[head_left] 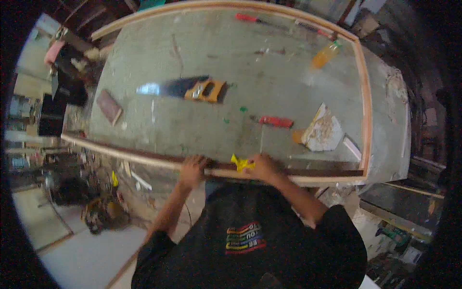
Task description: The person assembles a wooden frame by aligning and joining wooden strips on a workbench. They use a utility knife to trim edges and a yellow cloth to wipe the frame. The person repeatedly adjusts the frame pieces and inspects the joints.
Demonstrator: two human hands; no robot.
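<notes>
A long pale wooden frame (367, 111) borders the grey-green tabletop. At its near rail, my left hand (193, 171) lies with its fingers bent over the wood. My right hand (263, 168) is closed on a crumpled yellow piece (242, 164) that looks like sandpaper or cloth, held against the same rail to the right of my left hand. Motion blurs the right fingers. Beyond the hands lies a handsaw (207, 90) with a yellow and black handle. A red-handled screwdriver (274, 121) sits past my right hand.
On the tabletop (192, 130) are a brown block (109, 107), a stained white piece (322, 130), a short white strip (352, 148), a bottle of orange-yellow liquid (326, 55) and a red-handled tool (248, 18). A cluttered floor lies at the left; a dark bench (402, 207) stands at the right.
</notes>
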